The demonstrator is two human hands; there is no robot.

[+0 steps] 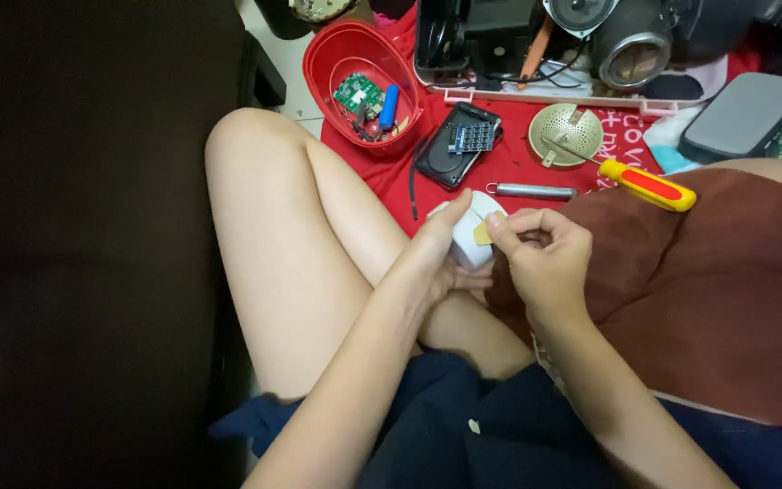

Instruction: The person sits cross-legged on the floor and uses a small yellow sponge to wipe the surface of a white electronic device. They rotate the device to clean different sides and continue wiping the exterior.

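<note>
My left hand (436,249) grips a small white box-shaped plastic casing (469,237) over my crossed legs. My right hand (545,258) is curled beside it, and its thumb and forefinger pinch a small tan piece (482,233) at the casing's right side. A screwdriver with a yellow and red handle (646,185) lies on a brown cloth (708,281) over my right knee, its shaft pointing up-left.
A red oval bowl (344,47) holds a green circuit board (357,94) and a blue cylinder (389,106). On the red cloth (518,154) lie a black casing with a small board (456,143), a metal spring (530,191) and a perforated round disc (566,133). Speaker parts sit behind.
</note>
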